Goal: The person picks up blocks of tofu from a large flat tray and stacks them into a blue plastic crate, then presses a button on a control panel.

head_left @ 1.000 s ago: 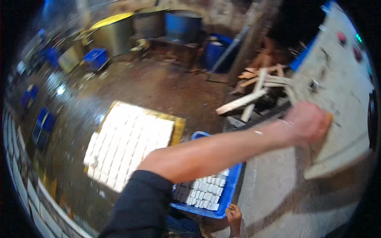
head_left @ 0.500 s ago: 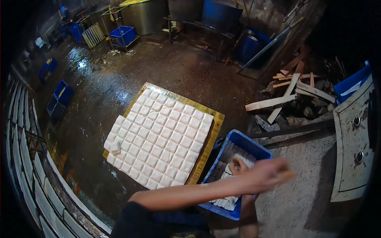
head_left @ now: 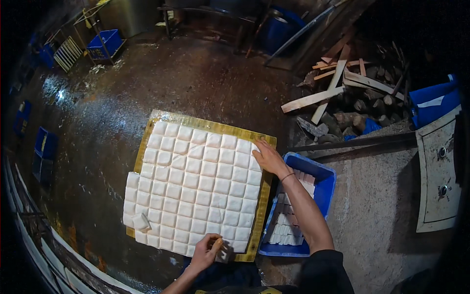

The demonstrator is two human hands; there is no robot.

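A large white slab of tofu (head_left: pixel 193 180), scored into small squares, lies on a yellowish board (head_left: pixel 252 240). My right hand (head_left: pixel 267 156) rests at the slab's far right corner, fingers stretched over its edge. At the near edge my left hand (head_left: pixel 207 251) has its fingers curled in toward the thumb. A shaded pale piece shows beside that thumb; whether the hand grips it is hard to make out. One loose tofu square (head_left: pixel 140 222) sits tilted on top of the slab near its left side. My right forearm passes over a blue crate (head_left: pixel 329 188) holding rows of tofu pieces.
Firewood and planks (head_left: pixel 338 88) are heaped at the far right, by a pale panel with two knobs (head_left: pixel 438 171). Blue baskets (head_left: pixel 105 44) stand across the wet floor (head_left: pixel 205 83). Slatted racks (head_left: pixel 34 245) curve along the lower left.
Both hands have come from over the blue crate to the slab, the right to its far right corner, the left to its near edge. My view has shifted, showing more of the crate.
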